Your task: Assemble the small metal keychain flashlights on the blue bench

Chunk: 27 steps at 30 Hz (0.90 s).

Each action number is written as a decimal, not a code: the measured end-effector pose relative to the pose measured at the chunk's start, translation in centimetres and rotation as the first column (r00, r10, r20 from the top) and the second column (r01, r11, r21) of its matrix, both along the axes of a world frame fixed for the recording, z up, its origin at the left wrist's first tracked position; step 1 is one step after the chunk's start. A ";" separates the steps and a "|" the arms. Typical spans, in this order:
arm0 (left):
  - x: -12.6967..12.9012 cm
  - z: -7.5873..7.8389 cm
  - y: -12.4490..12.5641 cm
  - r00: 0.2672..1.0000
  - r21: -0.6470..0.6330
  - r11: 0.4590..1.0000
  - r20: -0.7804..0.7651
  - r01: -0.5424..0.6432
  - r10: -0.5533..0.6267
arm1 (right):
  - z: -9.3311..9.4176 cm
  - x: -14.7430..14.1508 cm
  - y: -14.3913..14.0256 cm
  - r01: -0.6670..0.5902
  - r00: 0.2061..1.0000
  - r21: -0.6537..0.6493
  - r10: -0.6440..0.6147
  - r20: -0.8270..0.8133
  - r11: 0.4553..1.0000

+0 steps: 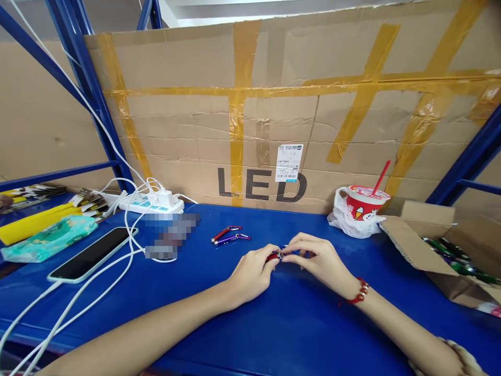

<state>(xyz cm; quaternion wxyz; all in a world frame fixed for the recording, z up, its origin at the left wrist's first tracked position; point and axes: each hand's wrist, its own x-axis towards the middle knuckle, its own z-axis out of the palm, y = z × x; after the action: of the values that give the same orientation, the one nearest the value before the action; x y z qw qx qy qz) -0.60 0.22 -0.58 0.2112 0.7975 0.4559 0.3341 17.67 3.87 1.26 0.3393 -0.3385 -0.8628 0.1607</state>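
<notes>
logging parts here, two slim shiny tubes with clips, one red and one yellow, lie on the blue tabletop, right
One colour is wrong: the head view shows a slim red shiny tube beside a slim purple shiny tube, not yellow. Both do lie on the blue tabletop.

Blue surface (309, 337) is carrying: red clip-on light (221, 234) and purple clip-on light (227, 239), lying side by side toward back edge. White power strip (135, 206) is sitting at back left corner; white cables (55, 286) are trailing toward near left corner. Phone (92, 256) is lying near left edge, teal packet (50, 241) beside it. Bagged red cup (366, 208) is standing at back edge, right side; open carton (440, 284) is occupying right edge.
</notes>
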 end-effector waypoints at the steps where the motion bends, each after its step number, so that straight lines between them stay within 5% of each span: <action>1: 0.0 0.0 0.0 1.000 0.004 1.000 -0.011 0.003 -0.003 | -0.1 0.1 0.1 -0.013 1.000 0.026 0.013 0.005 1.000; 8: -0.3 -0.1 0.0 0.996 -0.052 0.995 -0.032 0.079 -0.081 | -0.7 0.2 0.2 -0.077 0.997 0.098 0.080 -0.019 0.992; 16: -0.7 -0.2 0.3 0.984 -0.081 0.980 0.022 0.181 -0.179 | -1.1 -0.5 0.1 0.014 0.999 -0.226 -0.023 -0.036 0.974; 20: -0.7 -0.3 0.1 0.982 -0.043 0.981 0.010 0.189 -0.189 | -1.0 -0.6 0.1 0.038 0.998 -0.438 -0.058 -0.034 0.898; 27: -0.7 -0.6 0.2 0.982 0.052 0.981 -0.056 0.185 -0.182 | -1.1 -0.4 0.1 -0.027 0.998 -0.726 -0.018 -0.054 0.687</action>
<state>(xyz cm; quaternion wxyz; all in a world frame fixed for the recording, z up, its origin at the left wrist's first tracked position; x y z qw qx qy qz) -1.34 0.43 -1.23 0.2065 0.8500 0.3761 0.3056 17.22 3.95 0.13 0.2017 -0.4382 -0.7196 0.4995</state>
